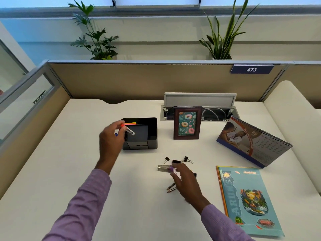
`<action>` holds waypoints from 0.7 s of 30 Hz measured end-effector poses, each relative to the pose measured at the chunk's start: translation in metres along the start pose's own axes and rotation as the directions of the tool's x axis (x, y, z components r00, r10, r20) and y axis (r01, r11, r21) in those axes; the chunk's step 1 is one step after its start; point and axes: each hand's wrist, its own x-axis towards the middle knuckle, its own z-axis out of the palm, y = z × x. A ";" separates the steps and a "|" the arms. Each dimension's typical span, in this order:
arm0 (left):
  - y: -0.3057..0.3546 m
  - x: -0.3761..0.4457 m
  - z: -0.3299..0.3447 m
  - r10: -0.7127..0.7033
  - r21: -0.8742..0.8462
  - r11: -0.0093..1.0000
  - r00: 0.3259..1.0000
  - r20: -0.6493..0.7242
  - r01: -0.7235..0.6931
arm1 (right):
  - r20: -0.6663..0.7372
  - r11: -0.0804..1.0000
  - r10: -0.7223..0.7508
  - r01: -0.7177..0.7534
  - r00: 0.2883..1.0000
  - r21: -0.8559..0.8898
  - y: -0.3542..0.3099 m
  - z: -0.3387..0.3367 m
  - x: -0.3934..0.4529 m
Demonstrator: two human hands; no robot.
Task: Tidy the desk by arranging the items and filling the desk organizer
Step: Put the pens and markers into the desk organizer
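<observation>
A: Sleeves (83,202) lowest; at ten o'clock, the left hand (111,140) pinches pens (128,130) over the organizer (140,134), seemingly to drop them in.

B: At four o'clock, the right hand (184,181), fingers loosely spread, hovers over clips (188,160), pencils (171,187).

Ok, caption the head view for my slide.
Left hand holds pens over the desk organizer; right hand reaches among binder clips.

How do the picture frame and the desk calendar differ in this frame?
The picture frame stands upright and faces the camera; the desk calendar sits as a slanted tent, turned at an angle. The picture frame has a dark wooden border round a doughnut print; the desk calendar is spiral-bound with a photo and date grid. Both stand on the desk, untouched by either hand.
</observation>
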 end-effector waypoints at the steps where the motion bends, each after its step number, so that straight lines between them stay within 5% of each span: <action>1: -0.004 0.008 -0.003 0.001 0.043 0.999 1.000 -0.021 0.000 | 0.017 1.000 0.018 -0.017 1.000 -0.025 0.009 -0.001 -0.006; 7: -0.037 0.032 0.003 -0.008 0.273 0.962 1.000 0.016 0.003 | 0.017 0.982 0.152 -0.149 0.988 -0.119 0.047 -0.003 -0.021; 14: -0.049 0.026 0.019 -0.046 0.365 0.931 0.994 0.096 0.008 | 0.062 0.971 0.148 -0.133 0.987 -0.199 0.046 0.000 -0.006; 21: -0.053 0.026 0.029 -0.027 0.514 0.855 0.986 0.163 -0.062 | 0.242 0.906 -0.028 0.127 0.970 -0.405 0.028 0.013 0.018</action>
